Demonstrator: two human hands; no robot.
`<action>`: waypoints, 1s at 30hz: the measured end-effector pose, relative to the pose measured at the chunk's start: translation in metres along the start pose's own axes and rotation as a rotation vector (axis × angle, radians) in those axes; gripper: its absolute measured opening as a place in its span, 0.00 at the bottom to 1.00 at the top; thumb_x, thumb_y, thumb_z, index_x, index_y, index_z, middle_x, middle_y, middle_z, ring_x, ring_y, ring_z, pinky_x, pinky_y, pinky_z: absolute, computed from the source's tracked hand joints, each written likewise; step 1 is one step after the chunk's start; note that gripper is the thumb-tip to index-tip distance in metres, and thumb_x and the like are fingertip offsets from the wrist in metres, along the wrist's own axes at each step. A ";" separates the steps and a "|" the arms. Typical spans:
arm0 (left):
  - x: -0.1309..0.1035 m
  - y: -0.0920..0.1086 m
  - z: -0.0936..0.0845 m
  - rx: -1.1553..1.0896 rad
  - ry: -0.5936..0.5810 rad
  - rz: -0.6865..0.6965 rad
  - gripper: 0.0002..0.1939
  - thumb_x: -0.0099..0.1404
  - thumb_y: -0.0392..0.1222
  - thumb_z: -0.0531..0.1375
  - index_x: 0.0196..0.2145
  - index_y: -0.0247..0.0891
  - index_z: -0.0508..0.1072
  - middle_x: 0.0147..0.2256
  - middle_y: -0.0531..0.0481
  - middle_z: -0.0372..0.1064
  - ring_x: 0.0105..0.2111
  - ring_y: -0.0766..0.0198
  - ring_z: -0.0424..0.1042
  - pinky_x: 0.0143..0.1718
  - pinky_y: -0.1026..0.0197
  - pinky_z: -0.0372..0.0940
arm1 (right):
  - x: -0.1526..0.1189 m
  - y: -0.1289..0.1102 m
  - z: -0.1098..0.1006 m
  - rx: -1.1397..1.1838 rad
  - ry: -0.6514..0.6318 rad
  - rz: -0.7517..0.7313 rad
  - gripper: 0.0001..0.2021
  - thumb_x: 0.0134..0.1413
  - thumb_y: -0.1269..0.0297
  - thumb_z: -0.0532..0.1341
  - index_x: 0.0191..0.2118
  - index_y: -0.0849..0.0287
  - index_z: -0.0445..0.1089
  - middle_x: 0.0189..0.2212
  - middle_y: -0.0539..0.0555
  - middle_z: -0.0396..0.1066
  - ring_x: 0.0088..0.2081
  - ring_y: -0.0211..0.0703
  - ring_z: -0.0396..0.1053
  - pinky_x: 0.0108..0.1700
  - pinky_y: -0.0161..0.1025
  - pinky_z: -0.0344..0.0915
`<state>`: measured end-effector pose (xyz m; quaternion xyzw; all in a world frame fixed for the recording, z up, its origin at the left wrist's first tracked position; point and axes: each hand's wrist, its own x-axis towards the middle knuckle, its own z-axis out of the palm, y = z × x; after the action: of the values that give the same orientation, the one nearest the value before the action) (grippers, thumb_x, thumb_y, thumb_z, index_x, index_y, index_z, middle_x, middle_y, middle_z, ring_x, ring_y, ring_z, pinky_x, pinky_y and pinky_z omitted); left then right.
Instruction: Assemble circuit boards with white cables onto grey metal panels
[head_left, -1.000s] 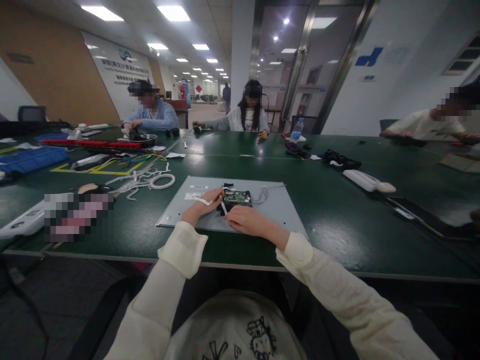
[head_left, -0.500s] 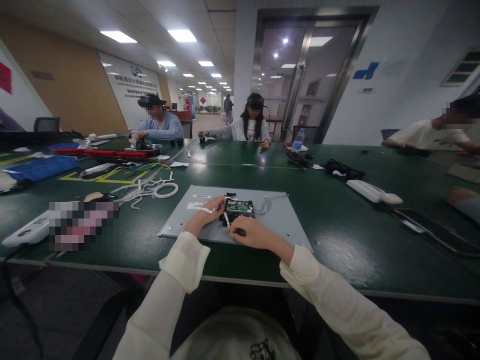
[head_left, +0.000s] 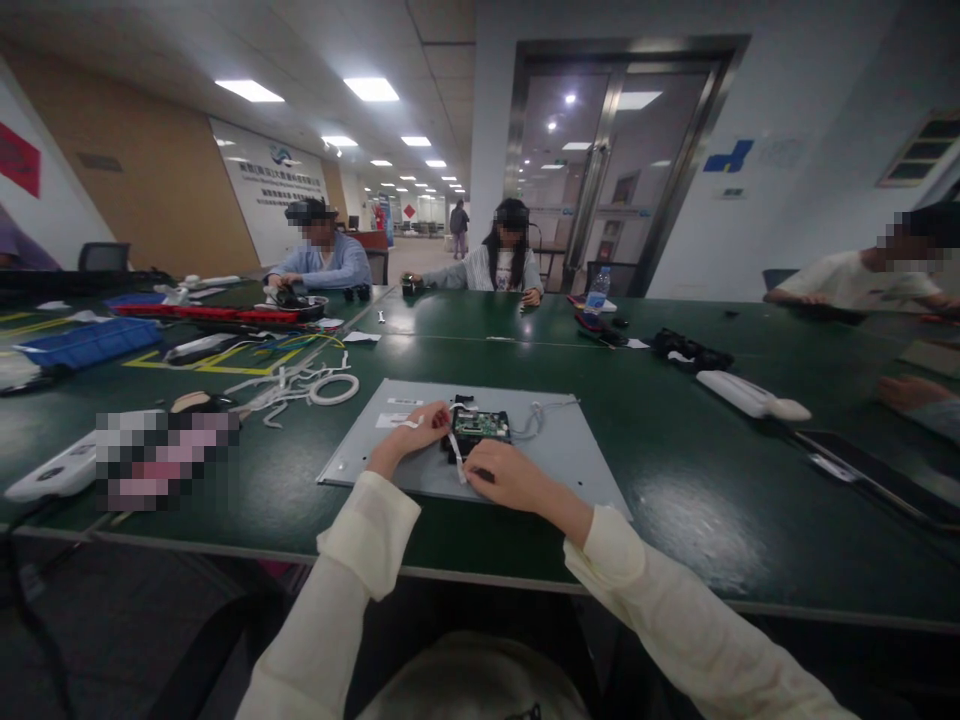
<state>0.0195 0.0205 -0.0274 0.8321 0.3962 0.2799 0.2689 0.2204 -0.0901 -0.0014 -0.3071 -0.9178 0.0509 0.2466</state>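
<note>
A grey metal panel (head_left: 390, 465) lies on the table in front of me. On it sits a black housing with a green circuit board (head_left: 482, 424). My left hand (head_left: 420, 428) is closed at the housing's left edge, fingertips together near the upper end of a narrow white strip (head_left: 455, 452); what they grip is hidden. The strip runs down along the housing toward me. Its lower end is pinched by my right hand (head_left: 504, 474), just in front of the housing. A thin grey cable (head_left: 535, 418) trails right from the board across the panel.
Left are loose white cables (head_left: 289, 388), a white power strip (head_left: 56, 470) and a blue tray (head_left: 90, 342). To the right lie a white handheld device (head_left: 739, 393) and a dark flat device (head_left: 870, 470). A water bottle (head_left: 598, 290) stands farther back. Several people sit around the table.
My right hand has drawn slightly toward me with the strip's lower end, so more of the strip shows. My left hand stays at the housing edge. The view has tilted up a little.
</note>
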 end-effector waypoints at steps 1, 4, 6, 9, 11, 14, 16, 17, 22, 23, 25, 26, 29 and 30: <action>0.000 0.000 -0.002 -0.039 -0.031 -0.007 0.05 0.55 0.33 0.56 0.31 0.38 0.64 0.26 0.56 0.63 0.29 0.67 0.64 0.32 0.65 0.61 | 0.000 0.000 0.000 -0.001 0.000 0.002 0.06 0.54 0.70 0.55 0.33 0.62 0.69 0.31 0.54 0.69 0.36 0.39 0.64 0.40 0.36 0.61; 0.000 0.001 -0.003 -0.094 -0.064 -0.016 0.05 0.53 0.31 0.56 0.29 0.38 0.64 0.24 0.57 0.62 0.27 0.68 0.64 0.31 0.66 0.61 | 0.001 0.001 0.001 -0.011 0.000 -0.003 0.06 0.54 0.70 0.55 0.32 0.62 0.69 0.31 0.54 0.69 0.36 0.39 0.64 0.40 0.36 0.61; 0.001 0.002 -0.001 -0.069 -0.043 -0.025 0.04 0.53 0.31 0.55 0.28 0.37 0.65 0.24 0.57 0.63 0.27 0.68 0.64 0.30 0.66 0.61 | 0.002 0.001 0.001 -0.015 0.002 -0.007 0.06 0.54 0.70 0.55 0.32 0.61 0.69 0.31 0.54 0.69 0.36 0.39 0.64 0.40 0.36 0.61; 0.003 0.006 0.004 -0.010 -0.008 -0.061 0.06 0.51 0.30 0.55 0.27 0.38 0.66 0.23 0.57 0.62 0.26 0.67 0.64 0.30 0.65 0.60 | 0.002 0.001 0.001 -0.017 0.005 -0.002 0.05 0.54 0.70 0.55 0.32 0.61 0.69 0.31 0.54 0.69 0.36 0.39 0.64 0.40 0.36 0.61; 0.004 0.011 0.006 0.024 0.017 -0.093 0.06 0.50 0.29 0.55 0.25 0.38 0.66 0.22 0.57 0.62 0.26 0.67 0.64 0.30 0.65 0.59 | 0.002 0.001 0.001 -0.013 0.009 0.005 0.05 0.54 0.70 0.55 0.32 0.61 0.68 0.31 0.54 0.69 0.35 0.39 0.64 0.40 0.36 0.61; 0.004 0.018 0.007 0.077 0.067 -0.102 0.07 0.50 0.28 0.54 0.24 0.38 0.65 0.22 0.56 0.62 0.27 0.65 0.65 0.31 0.65 0.59 | 0.002 0.002 0.002 0.009 0.015 0.014 0.05 0.53 0.71 0.56 0.31 0.61 0.69 0.31 0.53 0.70 0.36 0.39 0.65 0.41 0.36 0.61; 0.002 0.023 0.004 0.120 0.085 -0.067 0.06 0.51 0.29 0.54 0.24 0.38 0.66 0.23 0.55 0.64 0.27 0.65 0.65 0.32 0.64 0.59 | 0.002 0.002 0.002 0.033 0.026 0.031 0.05 0.53 0.70 0.56 0.31 0.61 0.69 0.31 0.53 0.70 0.36 0.39 0.65 0.41 0.37 0.61; 0.001 0.025 0.002 0.147 0.094 -0.047 0.05 0.52 0.30 0.54 0.25 0.38 0.66 0.23 0.54 0.65 0.28 0.64 0.65 0.32 0.64 0.59 | 0.002 0.003 0.002 0.052 0.042 0.051 0.06 0.54 0.70 0.55 0.31 0.61 0.69 0.31 0.54 0.71 0.36 0.39 0.66 0.41 0.37 0.61; 0.001 0.046 0.002 0.370 0.331 -0.116 0.06 0.60 0.37 0.52 0.33 0.38 0.68 0.24 0.50 0.66 0.26 0.60 0.66 0.30 0.61 0.55 | 0.007 0.009 -0.003 0.401 0.279 0.327 0.09 0.57 0.63 0.54 0.37 0.60 0.69 0.34 0.54 0.72 0.35 0.38 0.68 0.39 0.36 0.64; 0.002 0.053 0.005 0.427 0.354 -0.120 0.08 0.62 0.38 0.50 0.36 0.37 0.68 0.24 0.48 0.66 0.26 0.60 0.66 0.30 0.60 0.54 | 0.008 0.012 -0.004 0.493 0.340 0.389 0.11 0.57 0.61 0.54 0.39 0.60 0.68 0.35 0.54 0.71 0.35 0.38 0.69 0.38 0.36 0.65; 0.005 0.068 0.013 0.554 0.338 -0.072 0.09 0.63 0.38 0.49 0.37 0.37 0.68 0.26 0.45 0.68 0.29 0.57 0.68 0.33 0.59 0.53 | 0.010 0.016 -0.005 0.610 0.448 0.478 0.14 0.56 0.57 0.54 0.43 0.60 0.66 0.37 0.55 0.71 0.35 0.38 0.69 0.37 0.36 0.66; 0.007 0.076 0.018 0.612 0.330 -0.041 0.09 0.64 0.37 0.49 0.37 0.36 0.68 0.27 0.44 0.69 0.31 0.56 0.68 0.34 0.58 0.52 | 0.010 0.018 -0.005 0.630 0.491 0.502 0.15 0.55 0.55 0.55 0.43 0.60 0.66 0.37 0.55 0.71 0.35 0.38 0.69 0.37 0.36 0.66; 0.010 0.093 0.028 0.715 0.282 0.017 0.07 0.62 0.36 0.51 0.36 0.35 0.67 0.29 0.42 0.70 0.33 0.54 0.69 0.35 0.56 0.50 | 0.011 0.020 -0.006 0.637 0.550 0.503 0.16 0.54 0.53 0.55 0.42 0.60 0.65 0.36 0.54 0.71 0.35 0.39 0.69 0.37 0.36 0.65; 0.010 0.096 0.030 0.733 0.269 0.023 0.07 0.62 0.37 0.52 0.36 0.35 0.67 0.29 0.41 0.70 0.33 0.53 0.69 0.35 0.56 0.50 | 0.011 0.018 -0.006 0.629 0.544 0.490 0.16 0.54 0.53 0.54 0.41 0.60 0.66 0.34 0.54 0.71 0.35 0.39 0.68 0.37 0.35 0.65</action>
<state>0.0941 -0.0298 0.0183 0.8332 0.4925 0.2293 -0.1037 0.2256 -0.0692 0.0040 -0.4271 -0.6608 0.3004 0.5392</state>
